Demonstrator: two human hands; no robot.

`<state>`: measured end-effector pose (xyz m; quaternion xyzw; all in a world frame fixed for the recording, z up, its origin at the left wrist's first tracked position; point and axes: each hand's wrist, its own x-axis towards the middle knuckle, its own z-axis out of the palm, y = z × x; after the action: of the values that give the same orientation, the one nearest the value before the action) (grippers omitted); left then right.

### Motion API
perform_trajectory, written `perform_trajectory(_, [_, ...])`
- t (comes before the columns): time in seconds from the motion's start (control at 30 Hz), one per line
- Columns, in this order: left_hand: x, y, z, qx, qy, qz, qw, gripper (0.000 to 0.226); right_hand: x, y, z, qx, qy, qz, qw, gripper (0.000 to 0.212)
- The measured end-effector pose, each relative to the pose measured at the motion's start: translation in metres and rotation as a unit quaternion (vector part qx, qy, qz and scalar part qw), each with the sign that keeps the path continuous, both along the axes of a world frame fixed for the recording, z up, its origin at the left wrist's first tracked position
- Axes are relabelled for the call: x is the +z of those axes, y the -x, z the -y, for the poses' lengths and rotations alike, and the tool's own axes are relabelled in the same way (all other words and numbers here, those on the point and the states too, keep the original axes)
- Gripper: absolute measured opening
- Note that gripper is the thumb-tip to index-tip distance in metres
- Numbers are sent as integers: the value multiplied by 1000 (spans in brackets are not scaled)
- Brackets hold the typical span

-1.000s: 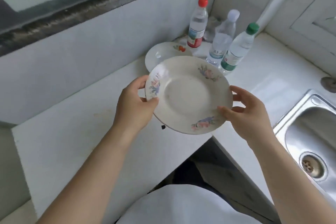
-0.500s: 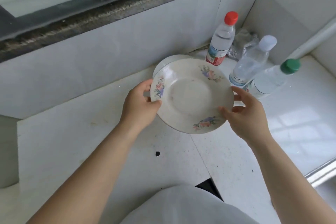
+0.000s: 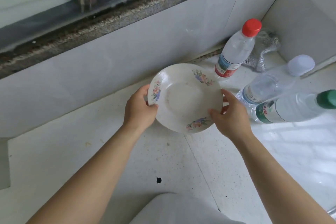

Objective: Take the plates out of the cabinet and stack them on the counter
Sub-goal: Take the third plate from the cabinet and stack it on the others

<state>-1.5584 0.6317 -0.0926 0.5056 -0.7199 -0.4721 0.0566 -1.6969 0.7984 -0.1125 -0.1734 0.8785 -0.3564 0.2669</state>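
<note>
A white plate with flower prints (image 3: 183,96) is held low over the white speckled counter (image 3: 163,165), close to the tiled back wall. My left hand (image 3: 140,109) grips its left rim, thumb on top. My right hand (image 3: 230,114) grips its right front rim. The plate that stood on the counter earlier is hidden under the held plate; I cannot tell whether the two touch. The cabinet is out of view.
Three water bottles stand right of the plate: a red-capped bottle (image 3: 236,49), a white-capped bottle (image 3: 269,85) and a green-capped bottle (image 3: 294,107). A mesh scrubber (image 3: 265,49) lies in the corner. A stone window ledge (image 3: 109,18) runs above the wall tiles.
Both hands have carried the plate forward and down over the plate on the counter, which is now covered. The view has shifted left, so the sink has left the frame.
</note>
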Motion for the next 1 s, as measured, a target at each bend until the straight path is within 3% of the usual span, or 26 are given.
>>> perform_trajectory(0.47, [-37, 16, 11, 0, -23, 30, 999, 53, -28, 17, 17, 11, -46, -22, 999, 65])
perform_trajectory(0.9, [-49, 13, 9, -24, 21, 26, 999, 54, -35, 22, 21, 27, -68, -69, 995, 60])
perform_trajectory(1.0, [-51, 13, 8, -33, 49, 32, 998, 65, -37, 19, 20, 29, -81, -70, 994, 59])
